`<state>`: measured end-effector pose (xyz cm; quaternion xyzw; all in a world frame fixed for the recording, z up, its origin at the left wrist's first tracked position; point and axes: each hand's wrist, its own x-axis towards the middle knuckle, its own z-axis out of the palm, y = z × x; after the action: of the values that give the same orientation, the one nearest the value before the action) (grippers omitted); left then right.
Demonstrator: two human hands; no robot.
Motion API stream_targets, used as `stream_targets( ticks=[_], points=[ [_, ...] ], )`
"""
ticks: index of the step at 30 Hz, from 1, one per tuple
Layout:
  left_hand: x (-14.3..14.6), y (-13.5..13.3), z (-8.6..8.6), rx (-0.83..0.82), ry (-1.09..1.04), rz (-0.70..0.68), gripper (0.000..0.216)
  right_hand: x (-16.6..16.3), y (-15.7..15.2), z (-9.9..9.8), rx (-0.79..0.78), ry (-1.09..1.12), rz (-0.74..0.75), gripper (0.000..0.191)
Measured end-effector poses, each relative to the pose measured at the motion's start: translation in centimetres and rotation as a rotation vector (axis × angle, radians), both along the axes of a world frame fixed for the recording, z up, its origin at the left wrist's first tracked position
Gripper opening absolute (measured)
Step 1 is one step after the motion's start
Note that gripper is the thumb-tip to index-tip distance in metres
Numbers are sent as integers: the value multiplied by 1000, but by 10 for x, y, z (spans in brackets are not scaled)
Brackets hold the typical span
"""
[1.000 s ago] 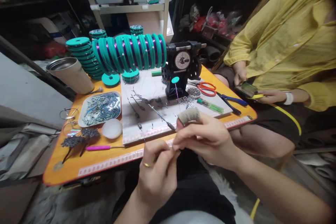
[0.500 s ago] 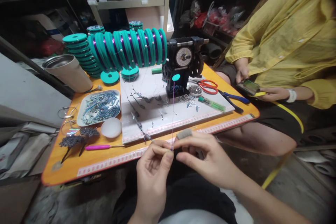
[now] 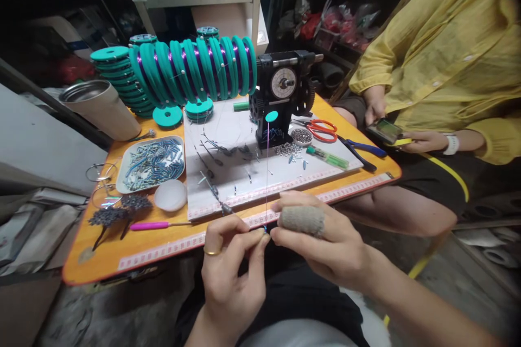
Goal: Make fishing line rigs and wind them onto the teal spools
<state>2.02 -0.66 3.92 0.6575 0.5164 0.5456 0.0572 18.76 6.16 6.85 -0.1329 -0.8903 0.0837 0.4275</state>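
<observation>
A thin purple thread point(image 3: 267, 173) runs down from a small green disc point(image 3: 272, 116) on the winder to my hands. Between its thumb and index finger, my left hand point(image 3: 234, 271) pinches a tiny blue piece point(image 3: 265, 230) at the thread's lower end. A gold ring sits on one of its fingers. Close beside that piece, my right hand point(image 3: 329, 244) has its fingers curled together; whatever they hold is hidden. A grey cloth finger cover point(image 3: 302, 220) wraps one right finger.
Behind my hands stand a black winder point(image 3: 280, 92) and a row of green spools point(image 3: 193, 70). A tray of small blue pieces point(image 3: 150, 165), a white cup point(image 3: 171, 195), a pink-handled hook point(image 3: 150, 225), red scissors point(image 3: 323, 130) and blue pliers point(image 3: 364, 149) lie around. Another person point(image 3: 431, 65) sits right.
My right hand has turned, its fingers curling in and the finger cover now facing me. My left hand has rotated slightly, showing its ring, and still pinches at the thread's end.
</observation>
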Motion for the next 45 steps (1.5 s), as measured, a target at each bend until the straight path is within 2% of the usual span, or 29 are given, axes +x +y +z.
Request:
stream_targets(
  ticks=[3, 7, 12, 15, 18, 21, 24, 33, 35, 38, 40, 45],
  points=[
    [-4, 1, 8, 96, 135, 37, 26, -10, 8, 6, -145, -23, 109, 22],
    [-14, 5, 14, 216, 335, 22, 29, -23, 13, 18, -307, -108, 19, 17],
    [-28, 13, 14, 348, 587, -166, 20, -29, 18, 26, -298, -187, -55, 17],
    [-28, 16, 16, 310, 623, -219, 21, -26, 18, 25, -288, -135, -66, 16],
    [-25, 14, 20, 159, 467, -171, 22, -21, 15, 23, -285, -127, -70, 18],
    [-22, 10, 21, 26, 291, -112, 22, -16, 11, 20, -290, -212, -57, 21],
    [-22, 7, 21, -84, 177, -104, 20, -15, 9, 17, -232, -227, -35, 18],
    [-30, 17, 29, -574, -365, -350, 16, -19, 26, 7, -52, -127, 110, 12],
    [-31, 18, 29, -607, -563, -355, 3, -21, 27, 3, -37, -51, 109, 16],
    [-27, 17, 24, -475, -910, -238, 16, -23, 23, -2, -50, 57, 47, 20],
    [-21, 15, 19, -425, -1094, -187, 9, -24, 19, -5, -46, 107, -14, 22],
    [-3, 14, 11, -631, -1398, -271, 13, -25, 12, -13, -8, 148, -111, 25]
  ],
)
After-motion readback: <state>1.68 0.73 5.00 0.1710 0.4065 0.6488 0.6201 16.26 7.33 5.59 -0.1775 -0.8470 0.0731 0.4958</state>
